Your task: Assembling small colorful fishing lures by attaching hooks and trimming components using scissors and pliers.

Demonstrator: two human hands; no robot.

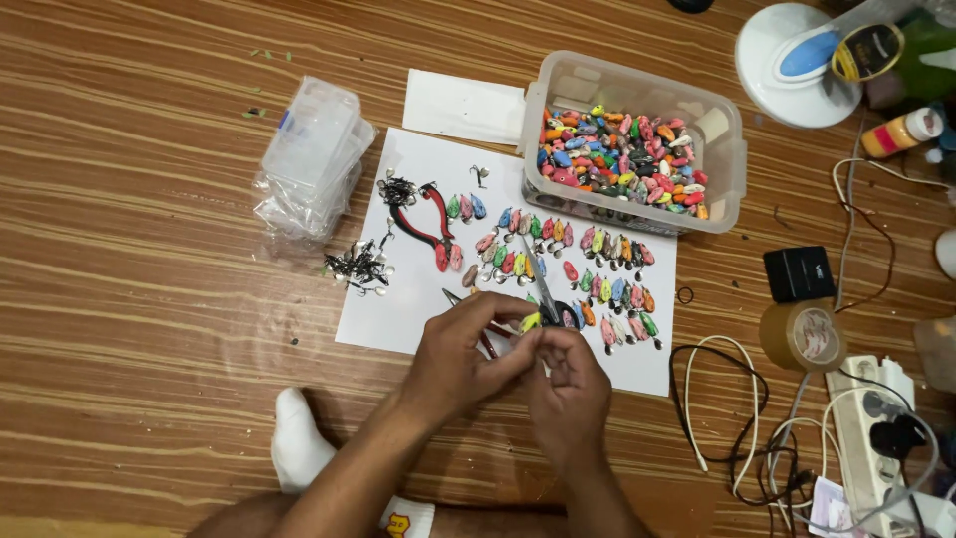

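Observation:
My left hand (466, 357) and my right hand (570, 397) meet over the near edge of a white paper sheet (398, 299). Together their fingertips pinch a small yellow lure body (530, 321). My left hand also grips thin red-handled pliers (485, 342), whose tip pokes out to the left. Rows of small coloured lure bodies (568, 261) with metal hooks lie on the sheet just beyond my hands. A pair of scissors (543, 289) rests among them.
A clear plastic tub (732, 159) full of coloured lure bodies sits at the back of the sheet. Red-handled pliers (428, 224) and piles of metal hooks (360, 267) lie left. Stacked clear boxes (314, 154) stand farther left. Tape roll (802, 337), cables and a power strip (876, 428) are right.

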